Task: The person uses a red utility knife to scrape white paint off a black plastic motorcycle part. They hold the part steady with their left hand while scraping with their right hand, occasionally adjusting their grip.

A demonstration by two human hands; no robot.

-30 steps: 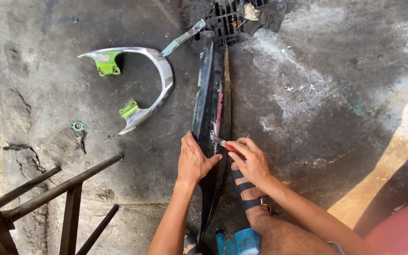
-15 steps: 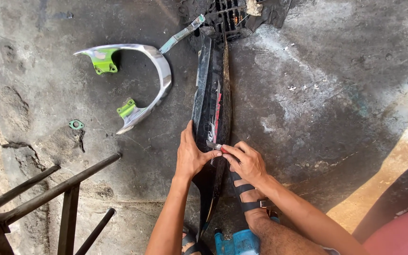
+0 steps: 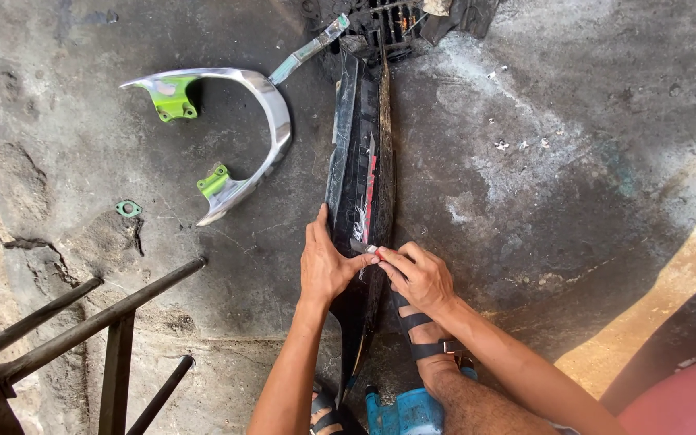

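A long black plastic body panel (image 3: 358, 153) with a red strip lies lengthwise on the stained concrete floor. My left hand (image 3: 325, 262) presses flat on its near part, fingers wrapped over the left edge. My right hand (image 3: 419, 275) pinches a small thin blade-like tool (image 3: 363, 246) with a red end against the panel's surface, right beside my left thumb. My sandalled foot (image 3: 422, 338) rests just below my right hand, next to the panel's narrow tail.
A curved silver grab rail (image 3: 261, 121) with green brackets lies to the left. A small green gasket (image 3: 128, 209) sits near it. A dark metal frame (image 3: 82, 330) stands at lower left. A drain grate (image 3: 384, 20) is at the top. A blue object (image 3: 408, 411) lies by my legs.
My right hand has moved slightly left along the panel, bringing the small tool up against my left thumb. The view has shifted a little; the left hand stays on the panel.
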